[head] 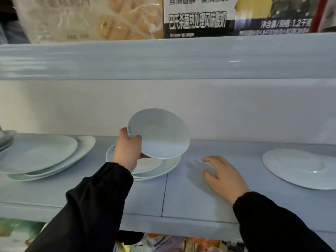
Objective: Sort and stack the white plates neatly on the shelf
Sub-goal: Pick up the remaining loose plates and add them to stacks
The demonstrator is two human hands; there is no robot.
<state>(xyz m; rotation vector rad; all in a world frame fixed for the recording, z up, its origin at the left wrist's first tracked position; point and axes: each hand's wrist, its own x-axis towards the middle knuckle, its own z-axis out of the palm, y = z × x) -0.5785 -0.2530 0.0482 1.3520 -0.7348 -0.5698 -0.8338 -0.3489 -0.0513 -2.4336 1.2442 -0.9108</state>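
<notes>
The small white plate (160, 135) was in the air just above the middle stack (163, 169), not touching it as far as I could see. It was round, so it had no true long axis, but it sat tilted: its far-left rim was raised and its near-right rim dipped toward the stack, with one broad face turned toward my camera. A bluish mark showed on its left rim.

The left hand (128, 151) gripped that left rim, thumb on the facing side and fingers curled underneath, just left of the middle stack and partly over it. The right hand (225, 176) was to the right of the stack, palm down, fingers spread and relaxed, grasping nothing. It cast a shadow on the shelf (181, 200), and I could not tell whether it touched the board. Both arms wore black sleeves (94, 206).

The middle stack itself was a few round plates lying flat, and its top plate carried the same bluish mark on its left rim. Well to the left of it lay a pile of larger plates (40, 155), roughly oval, with their long axis running along the shelf. Well to the right of it lay a single wide plate (298, 168), flat, with a small well in it and also elongated along the shelf.

Above the stack ran the upper shelf (163, 59), with a bagged food pack (91, 17) and printed cartons (198, 17) on it.
</notes>
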